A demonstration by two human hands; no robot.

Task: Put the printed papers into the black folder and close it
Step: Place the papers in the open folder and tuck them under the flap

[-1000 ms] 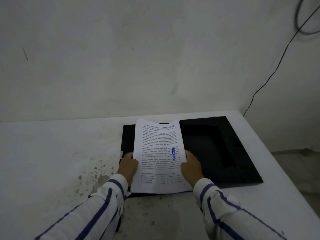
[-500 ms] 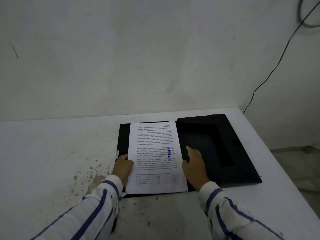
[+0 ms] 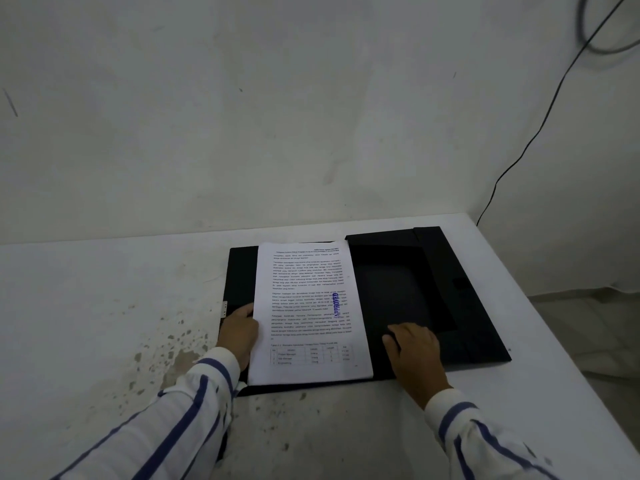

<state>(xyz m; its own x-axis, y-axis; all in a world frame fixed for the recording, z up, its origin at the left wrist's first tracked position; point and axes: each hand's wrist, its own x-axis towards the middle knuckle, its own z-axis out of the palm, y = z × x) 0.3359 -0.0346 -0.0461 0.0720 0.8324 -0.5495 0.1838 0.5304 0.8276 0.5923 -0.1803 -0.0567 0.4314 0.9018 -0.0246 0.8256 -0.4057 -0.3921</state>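
The black folder (image 3: 408, 289) lies open on the white table. The printed papers (image 3: 308, 310), with a blue stamp, lie flat on its left half. My left hand (image 3: 239, 332) rests at the papers' left edge, fingers curled on that edge. My right hand (image 3: 414, 348) lies palm down on the folder's right half near its front edge, apart from the papers, holding nothing. The right half has raised flaps along its back and right sides.
The white table (image 3: 104, 306) is stained and speckled left of the folder. Its right edge (image 3: 554, 323) drops to the floor. A wall stands right behind the table, with a black cable (image 3: 540, 129) hanging at the right.
The papers were held up in both hands and have been laid flat on the left half. My right hand let go and moved right onto the folder's right half.
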